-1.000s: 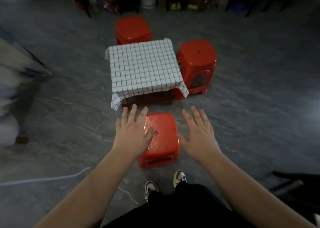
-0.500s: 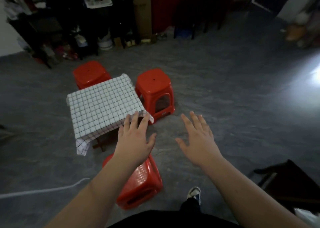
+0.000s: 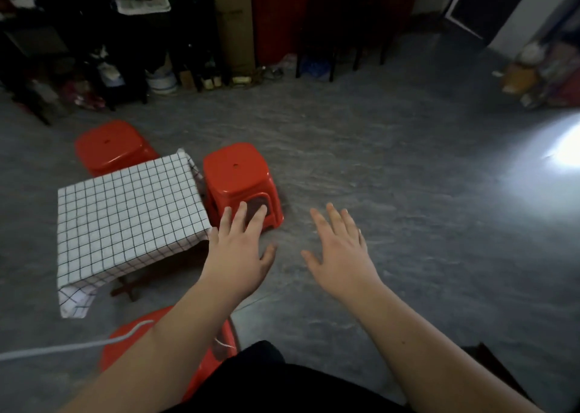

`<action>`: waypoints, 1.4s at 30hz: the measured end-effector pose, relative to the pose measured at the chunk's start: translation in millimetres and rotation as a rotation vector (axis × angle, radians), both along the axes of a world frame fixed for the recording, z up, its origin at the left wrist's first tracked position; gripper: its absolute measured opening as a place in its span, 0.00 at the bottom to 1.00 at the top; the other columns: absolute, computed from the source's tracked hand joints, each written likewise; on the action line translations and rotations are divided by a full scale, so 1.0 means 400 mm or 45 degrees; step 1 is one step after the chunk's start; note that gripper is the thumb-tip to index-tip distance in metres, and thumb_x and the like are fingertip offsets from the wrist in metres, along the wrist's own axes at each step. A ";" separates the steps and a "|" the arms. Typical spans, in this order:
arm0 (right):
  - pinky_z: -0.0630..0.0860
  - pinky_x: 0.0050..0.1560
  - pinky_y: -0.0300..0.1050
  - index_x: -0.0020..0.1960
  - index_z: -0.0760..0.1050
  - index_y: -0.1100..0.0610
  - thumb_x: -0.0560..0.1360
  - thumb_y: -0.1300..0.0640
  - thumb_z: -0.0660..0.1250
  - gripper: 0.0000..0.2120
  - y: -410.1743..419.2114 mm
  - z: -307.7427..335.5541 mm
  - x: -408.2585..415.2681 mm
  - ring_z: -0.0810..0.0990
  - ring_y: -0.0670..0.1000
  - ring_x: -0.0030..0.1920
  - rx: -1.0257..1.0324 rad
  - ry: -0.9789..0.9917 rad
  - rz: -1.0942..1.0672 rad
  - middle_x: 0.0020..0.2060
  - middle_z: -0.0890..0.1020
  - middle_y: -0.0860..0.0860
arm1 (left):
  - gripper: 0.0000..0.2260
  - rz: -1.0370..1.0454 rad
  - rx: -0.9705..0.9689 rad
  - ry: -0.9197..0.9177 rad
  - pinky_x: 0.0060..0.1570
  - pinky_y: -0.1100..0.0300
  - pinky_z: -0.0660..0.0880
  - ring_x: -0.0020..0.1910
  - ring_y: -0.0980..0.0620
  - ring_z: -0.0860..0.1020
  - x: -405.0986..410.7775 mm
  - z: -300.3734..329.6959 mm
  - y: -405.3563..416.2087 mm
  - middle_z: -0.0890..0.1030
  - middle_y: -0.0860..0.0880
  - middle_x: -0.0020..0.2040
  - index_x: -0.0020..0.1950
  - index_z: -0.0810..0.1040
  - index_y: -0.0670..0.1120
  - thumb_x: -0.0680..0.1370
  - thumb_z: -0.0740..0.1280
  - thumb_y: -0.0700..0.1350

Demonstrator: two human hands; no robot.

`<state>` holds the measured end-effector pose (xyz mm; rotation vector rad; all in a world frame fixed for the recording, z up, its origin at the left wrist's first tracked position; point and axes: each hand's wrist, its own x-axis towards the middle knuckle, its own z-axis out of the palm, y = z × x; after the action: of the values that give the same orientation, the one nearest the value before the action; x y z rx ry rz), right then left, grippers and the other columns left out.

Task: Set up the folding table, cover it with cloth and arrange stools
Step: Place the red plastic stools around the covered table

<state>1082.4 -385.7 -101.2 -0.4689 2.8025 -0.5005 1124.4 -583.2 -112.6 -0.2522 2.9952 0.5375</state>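
Left hand (image 3: 237, 255) and right hand (image 3: 340, 252) both palm-down, fingers spread, holding nothing, reaching toward 12 o'clock, checked cloth (image 3: 125, 218) covering the table, long axis running 10 to 4 o'clock, red stool (image 3: 237, 180) at its 3 o'clock

A grey marbled floor (image 3: 361, 167) fills the room, with a bright patch of light (image 3: 565, 149) at the right. Dark cluttered shelves (image 3: 94, 36) and a tall cardboard box (image 3: 233, 26) line the far side; a dark doorway (image 3: 489, 1) opens beyond.
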 end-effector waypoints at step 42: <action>0.53 0.76 0.61 0.80 0.50 0.46 0.76 0.41 0.62 0.37 -0.951 -0.279 -1.789 0.46 0.57 0.80 0.180 0.029 1.771 0.81 0.50 0.51 | 0.34 1.678 0.080 -0.268 0.76 0.38 0.52 0.80 0.39 0.47 -1.341 -0.242 -0.461 0.51 0.43 0.82 0.81 0.49 0.54 0.79 0.56 0.63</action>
<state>366.8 -765.9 -212.7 -2.0417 1.7993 0.0408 587.9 -767.5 -209.4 -2.1006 2.1941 0.5738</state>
